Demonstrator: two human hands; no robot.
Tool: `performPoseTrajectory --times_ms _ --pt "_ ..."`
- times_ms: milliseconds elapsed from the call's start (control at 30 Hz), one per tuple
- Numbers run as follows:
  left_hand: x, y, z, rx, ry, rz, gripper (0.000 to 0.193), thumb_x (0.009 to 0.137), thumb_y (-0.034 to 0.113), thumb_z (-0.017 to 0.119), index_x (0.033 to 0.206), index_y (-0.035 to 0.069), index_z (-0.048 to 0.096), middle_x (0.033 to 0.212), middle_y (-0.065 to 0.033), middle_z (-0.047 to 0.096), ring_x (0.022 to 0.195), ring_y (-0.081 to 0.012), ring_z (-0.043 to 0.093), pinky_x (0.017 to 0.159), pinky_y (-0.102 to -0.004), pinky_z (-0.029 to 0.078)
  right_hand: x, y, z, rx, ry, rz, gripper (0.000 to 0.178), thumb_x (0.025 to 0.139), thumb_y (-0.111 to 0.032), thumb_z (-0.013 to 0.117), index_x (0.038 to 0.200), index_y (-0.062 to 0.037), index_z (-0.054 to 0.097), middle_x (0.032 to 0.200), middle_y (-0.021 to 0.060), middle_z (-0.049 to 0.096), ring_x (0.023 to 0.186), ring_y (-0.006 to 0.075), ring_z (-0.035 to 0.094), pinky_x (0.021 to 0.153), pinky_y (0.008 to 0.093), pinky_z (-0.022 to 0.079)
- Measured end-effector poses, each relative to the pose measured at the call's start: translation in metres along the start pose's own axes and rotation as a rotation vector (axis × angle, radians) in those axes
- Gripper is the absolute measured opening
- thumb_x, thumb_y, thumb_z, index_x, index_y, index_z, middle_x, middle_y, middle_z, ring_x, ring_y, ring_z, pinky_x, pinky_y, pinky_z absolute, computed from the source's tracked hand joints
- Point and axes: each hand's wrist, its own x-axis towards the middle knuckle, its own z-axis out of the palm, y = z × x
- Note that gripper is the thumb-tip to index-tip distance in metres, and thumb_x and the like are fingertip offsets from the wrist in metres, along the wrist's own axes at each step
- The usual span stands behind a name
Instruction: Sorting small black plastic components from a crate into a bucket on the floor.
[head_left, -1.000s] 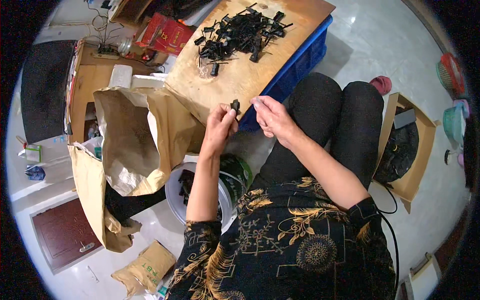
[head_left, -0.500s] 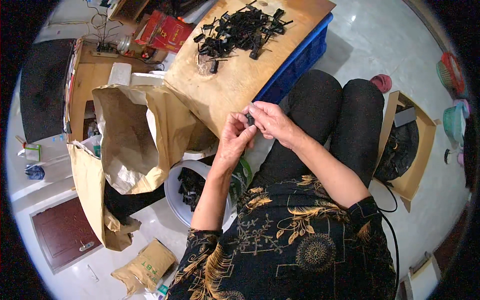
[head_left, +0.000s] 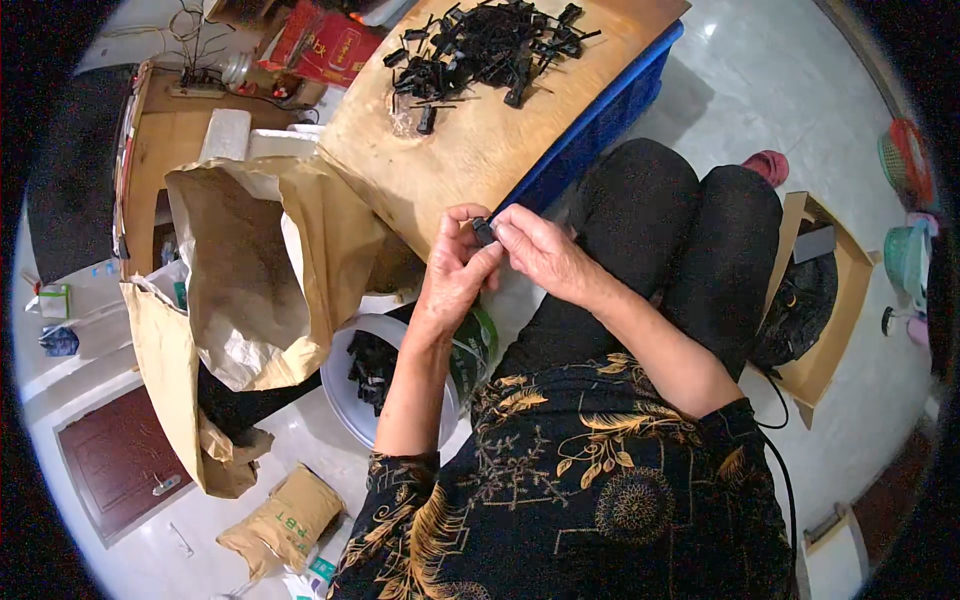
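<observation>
My left hand [head_left: 458, 268] pinches a small black plastic part [head_left: 483, 231] between thumb and fingers, just off the near edge of a wooden board [head_left: 450, 180]. Close against it, my right hand [head_left: 545, 255] has its thumb and forefinger pressed together at the part's right end; the fingers partly cover this contact. Farther up the board lies a heap of similar black plastic parts [head_left: 490, 55], many with thin sticks. One single part [head_left: 427, 120] lies at the heap's near side.
A blue crate [head_left: 600, 125] is under the board. To the left stand an open brown paper bag [head_left: 180, 350] and a white bucket [head_left: 336, 395] holding black pieces [head_left: 372, 372]. A cardboard box [head_left: 835, 340] sits right of my legs. Another brown bag [head_left: 290, 520] lies on the floor.
Both hands have shifted slightly left in view, and the black part is now tilted and more exposed. The right fingers have drawn from above it to its right end.
</observation>
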Motion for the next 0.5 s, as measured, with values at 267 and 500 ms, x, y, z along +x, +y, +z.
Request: performPoseTrajectory --times_ms 267,500 --pt "0.007 0.001 -0.008 0.078 -0.049 -0.022 0.034 0.081 0.000 0.056 0.108 0.008 0.038 0.077 -0.0018 0.048 0.053 -0.0052 0.043 0.045 -0.0185 0.034 0.003 0.001 0.005 -0.075 0.013 -0.032 0.015 0.094 -0.018 0.043 0.093 -0.0034 0.048 0.063 -0.0023 0.040 0.056 0.0057 0.038 0.049 0.0223 0.035" --pt "0.013 -0.001 -0.005 0.165 -0.003 -0.011 0.034 0.080 -0.001 0.056 0.108 0.006 0.037 0.075 -0.0004 0.046 0.057 -0.0049 0.044 0.047 -0.0185 0.035 0.008 0.000 0.006 -0.157 0.077 -0.006 0.014 0.091 -0.015 0.044 0.090 -0.0016 0.048 0.066 0.0105 0.048 0.061 0.0220 0.049 0.053 0.0319 0.040"
